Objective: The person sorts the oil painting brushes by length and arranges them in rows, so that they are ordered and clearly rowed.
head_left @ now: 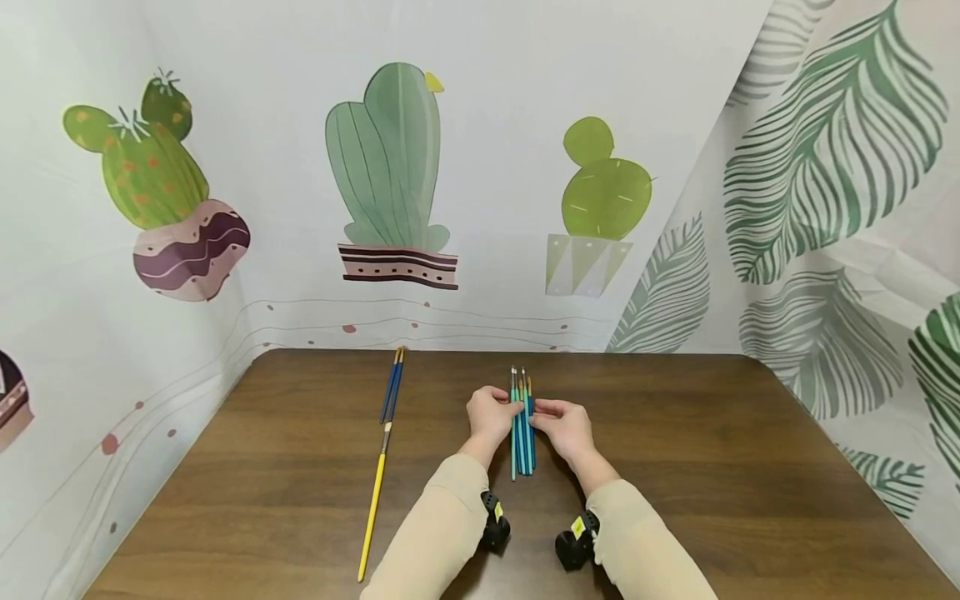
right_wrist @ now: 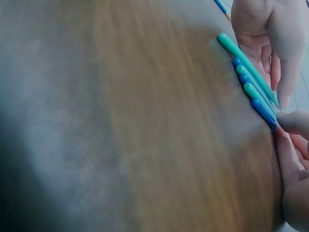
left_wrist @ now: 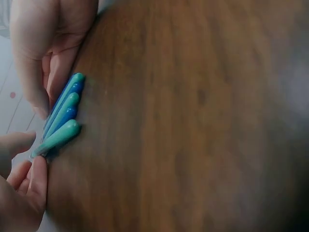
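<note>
Several teal and blue paintbrushes lie side by side on the table, bristles toward the wall. My left hand (head_left: 491, 417) is at their left side, its thumb and fingers pinching the outermost teal paintbrush (left_wrist: 60, 137), whose handle end sticks out a little nearer me than the others. Opposite it, my right hand (head_left: 567, 428) pinches the outermost blue paintbrush (right_wrist: 263, 112) between thumb and finger. Between these two, the handle ends of the other teal and blue paintbrushes (right_wrist: 247, 89) form a slanted row in the right wrist view. My fingers hide parts of the handles.
To the left, two dark blue paintbrushes (head_left: 392, 387) lie near the table's back edge. A long yellow paintbrush (head_left: 372, 512) lies in front of them, its bristles near their handle ends. Behind the brown wooden table (head_left: 712, 467) hangs a cloth (head_left: 502, 167) printed with cacti and leaves.
</note>
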### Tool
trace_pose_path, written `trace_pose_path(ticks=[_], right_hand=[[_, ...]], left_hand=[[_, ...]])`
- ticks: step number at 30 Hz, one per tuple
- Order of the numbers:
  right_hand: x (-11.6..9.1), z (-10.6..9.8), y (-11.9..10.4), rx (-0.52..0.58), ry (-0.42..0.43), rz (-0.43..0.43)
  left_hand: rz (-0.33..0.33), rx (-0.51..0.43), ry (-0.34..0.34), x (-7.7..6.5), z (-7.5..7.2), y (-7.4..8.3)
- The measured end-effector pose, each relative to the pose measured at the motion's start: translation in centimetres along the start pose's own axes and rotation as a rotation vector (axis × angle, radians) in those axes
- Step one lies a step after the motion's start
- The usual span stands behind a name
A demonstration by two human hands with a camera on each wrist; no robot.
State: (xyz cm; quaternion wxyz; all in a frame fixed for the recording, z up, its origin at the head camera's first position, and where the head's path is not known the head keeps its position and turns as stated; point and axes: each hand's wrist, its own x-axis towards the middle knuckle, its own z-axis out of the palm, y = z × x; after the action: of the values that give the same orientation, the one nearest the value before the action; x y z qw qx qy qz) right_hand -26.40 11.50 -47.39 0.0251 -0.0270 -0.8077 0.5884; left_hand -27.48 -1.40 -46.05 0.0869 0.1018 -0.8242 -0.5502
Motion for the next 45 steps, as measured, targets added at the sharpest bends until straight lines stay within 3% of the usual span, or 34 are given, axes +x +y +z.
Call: trace_pose_path(ticks=[7,14,20,28,37,45], right_hand=[[0.0,0.0,0.1,-0.006,-0.001,0.002],[0.2,0.1,0.3,-0.015,0.011,-0.008],[0.4,0.1,0.4,-0.007,0.023,-0.013],[0.3,0.1,0.3,0.021,0.011,-0.020],[0.3,0.1,0.3,0.002,0.015,-0.017],[0.2,0.1,0.3,0.004,0.022,-0.003]], left_hand=[[-0.003,0.101,0.026,0.1,0.4,0.4],[0.007,0.110,0.041,0.1,0.1,0.6],[-0.007,0.055,0.036,0.3,0.0,0.6],[-0.062,-0.039,-0.034,0.3,-1.1,0.2],[-0.076,-0.128,-0.108,0.4,-2.2,-0.1],[-0.077,-0.164,-0.126,0.4,-2.7,-0.3]])
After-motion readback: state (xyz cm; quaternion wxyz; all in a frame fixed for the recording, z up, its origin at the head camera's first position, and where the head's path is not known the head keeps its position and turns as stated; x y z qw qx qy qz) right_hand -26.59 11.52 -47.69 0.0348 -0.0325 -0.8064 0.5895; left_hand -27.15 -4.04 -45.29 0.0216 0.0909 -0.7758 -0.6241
